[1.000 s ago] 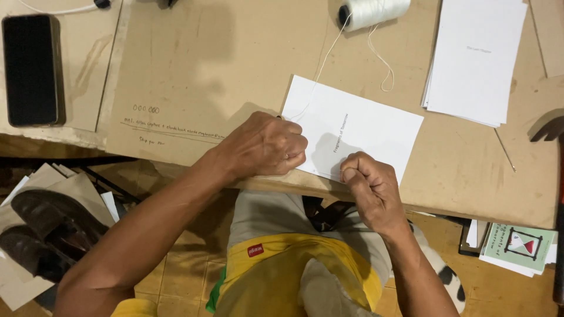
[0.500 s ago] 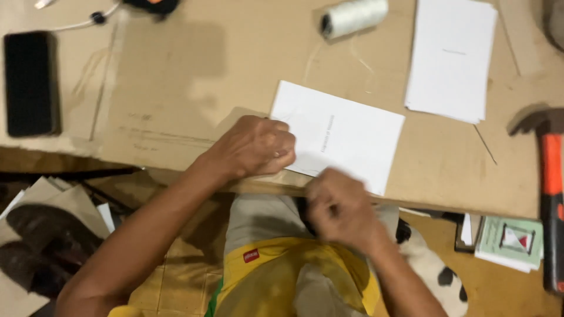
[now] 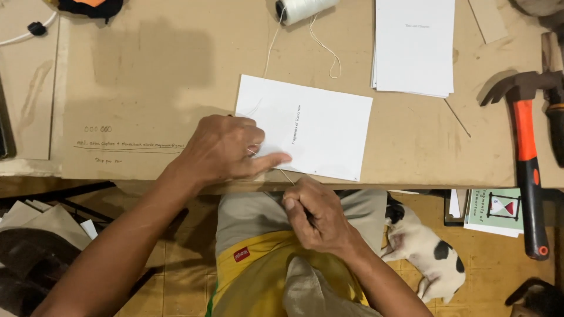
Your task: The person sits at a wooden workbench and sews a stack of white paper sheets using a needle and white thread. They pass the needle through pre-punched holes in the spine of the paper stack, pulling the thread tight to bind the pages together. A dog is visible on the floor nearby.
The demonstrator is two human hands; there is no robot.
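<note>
**Thread pulled below the tabletop edge**

The tabletop runs off every side. The booklet lies at its near edge, its left corner hidden under the left hand, which presses flat, grasping nothing. The right hand, at the booklet a second ago, now sits lower, grip clenched on what seems a needle. Paper stack, hammer and spool lie beyond.

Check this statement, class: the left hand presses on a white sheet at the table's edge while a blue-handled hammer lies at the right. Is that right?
Not quite. In the head view the hammer has an orange and black handle, not blue. The rest stands: the left hand presses on the white sheet at the table edge, and the hammer lies at the right.
</note>
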